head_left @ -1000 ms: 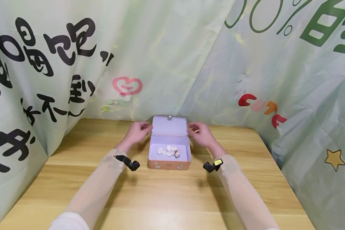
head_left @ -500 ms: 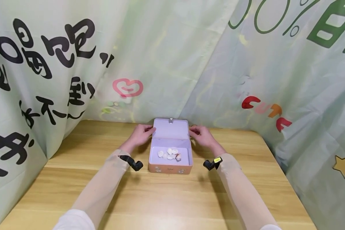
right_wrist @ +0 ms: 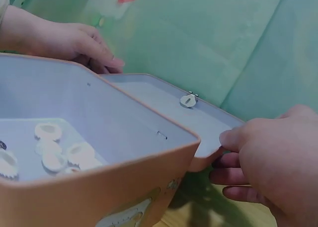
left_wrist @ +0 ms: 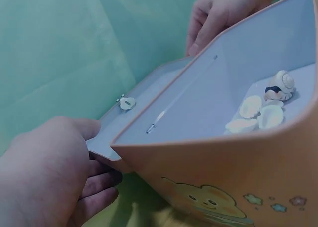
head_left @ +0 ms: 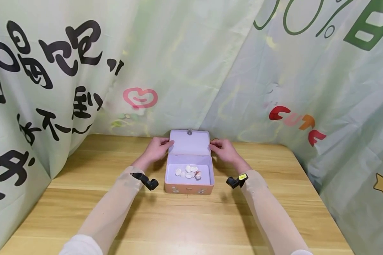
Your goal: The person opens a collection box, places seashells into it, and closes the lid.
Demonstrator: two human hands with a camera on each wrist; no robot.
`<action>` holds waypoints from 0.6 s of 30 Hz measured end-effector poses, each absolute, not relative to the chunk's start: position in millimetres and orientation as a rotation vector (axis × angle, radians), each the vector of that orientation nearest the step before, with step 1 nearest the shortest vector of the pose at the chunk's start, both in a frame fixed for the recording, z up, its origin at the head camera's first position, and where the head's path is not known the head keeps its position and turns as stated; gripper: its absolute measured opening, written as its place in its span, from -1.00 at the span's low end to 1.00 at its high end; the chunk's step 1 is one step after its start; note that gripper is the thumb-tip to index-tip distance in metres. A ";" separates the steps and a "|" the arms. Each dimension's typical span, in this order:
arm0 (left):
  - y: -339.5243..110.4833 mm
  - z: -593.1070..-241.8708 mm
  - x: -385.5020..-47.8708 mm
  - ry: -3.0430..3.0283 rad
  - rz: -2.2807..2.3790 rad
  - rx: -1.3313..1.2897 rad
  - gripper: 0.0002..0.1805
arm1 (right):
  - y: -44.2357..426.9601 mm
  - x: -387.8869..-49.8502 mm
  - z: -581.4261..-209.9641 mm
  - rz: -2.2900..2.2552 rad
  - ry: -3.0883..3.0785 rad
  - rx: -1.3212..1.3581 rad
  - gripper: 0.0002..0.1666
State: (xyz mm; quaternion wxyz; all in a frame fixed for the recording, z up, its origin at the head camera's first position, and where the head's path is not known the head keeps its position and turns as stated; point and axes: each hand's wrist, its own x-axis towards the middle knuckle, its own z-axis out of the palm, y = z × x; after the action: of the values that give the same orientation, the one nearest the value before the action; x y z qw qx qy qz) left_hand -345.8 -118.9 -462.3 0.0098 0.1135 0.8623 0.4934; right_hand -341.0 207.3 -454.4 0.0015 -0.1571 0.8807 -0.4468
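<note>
An orange tin box [head_left: 178,189] with a lilac inside stands on the table, its lid [head_left: 189,143] tipped back at the hinge. Several pale seashells [head_left: 188,169] lie on its floor, among them a spiral snail shell [left_wrist: 282,84] in the left wrist view. My left hand [head_left: 155,149] holds the lid's left edge, thumb on the inner face and fingers beneath. At the opposite edge my right hand [head_left: 226,150] pinches the lid likewise, as the right wrist view shows. A metal clasp [right_wrist: 188,100] sits on the lid's far rim.
The wooden table [head_left: 185,223] runs back to a printed curtain [head_left: 178,63], which hangs close behind the lid. More curtain [head_left: 354,141] hangs along the right side. A bear drawing [left_wrist: 208,199] decorates the box wall.
Both hands have closed in on the lid's side edges, and the right fingers now grip it. The head view has shifted slightly. The shells lie as before.
</note>
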 end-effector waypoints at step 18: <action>-121.8 -432.0 -334.3 2.751 1.496 0.481 -0.43 | 206.4 -333.5 -439.0 -1.633 2.735 -0.466 -0.63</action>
State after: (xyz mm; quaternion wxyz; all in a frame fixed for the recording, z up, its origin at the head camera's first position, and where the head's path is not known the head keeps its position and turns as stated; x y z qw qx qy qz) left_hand -334.3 -121.8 -432.0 -0.0135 0.1516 0.8683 0.4721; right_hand -333.5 206.4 -439.0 -0.0389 -0.1446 0.8489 -0.5070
